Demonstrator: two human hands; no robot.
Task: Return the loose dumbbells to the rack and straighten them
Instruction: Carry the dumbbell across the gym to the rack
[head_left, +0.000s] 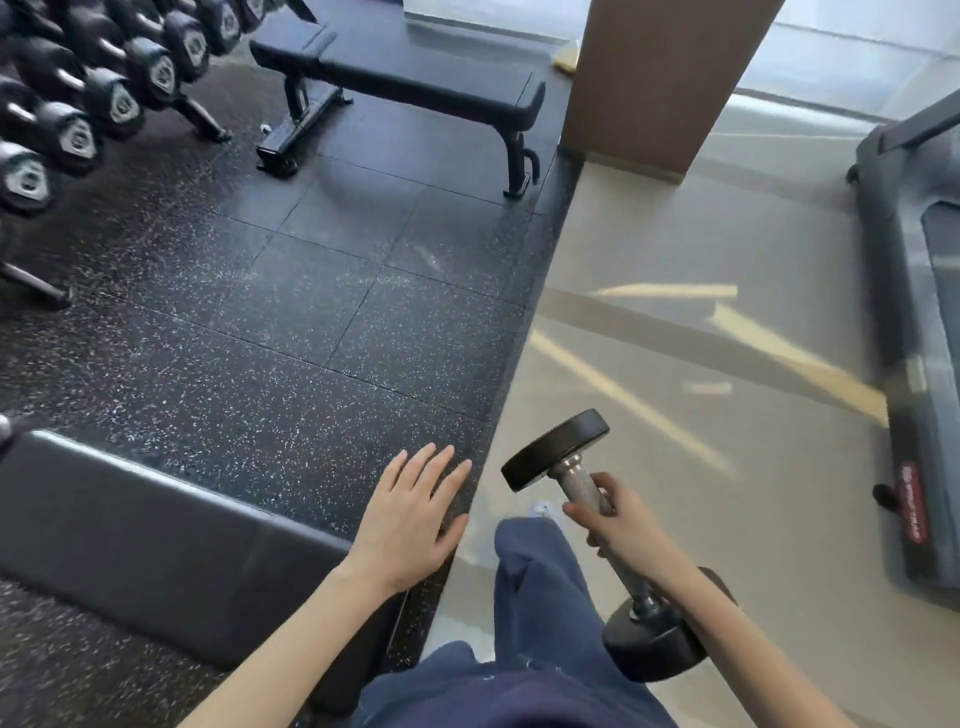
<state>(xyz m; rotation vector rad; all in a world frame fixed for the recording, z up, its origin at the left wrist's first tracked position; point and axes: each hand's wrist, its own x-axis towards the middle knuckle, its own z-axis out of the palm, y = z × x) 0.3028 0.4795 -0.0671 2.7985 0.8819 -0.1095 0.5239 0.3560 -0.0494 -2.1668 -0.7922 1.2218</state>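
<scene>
My right hand (621, 525) grips the steel handle of a black round-headed dumbbell (558, 448), held above the grey floor at the lower right; one head points up and away, the other sits by my forearm. My left hand (410, 512) hovers flat with fingers spread over the edge of the black speckled mat, holding nothing. The dumbbell rack (200, 117) stands at the top left, filled with several black dumbbells (72, 137) in slanted rows, far from both hands.
A black flat bench (415, 78) stands beyond the rack. Another padded bench (145, 535) lies at my lower left. A brown pillar (660, 78) rises at the top centre, and a treadmill (914, 322) runs along the right edge. My blue trouser leg (540, 582) is below.
</scene>
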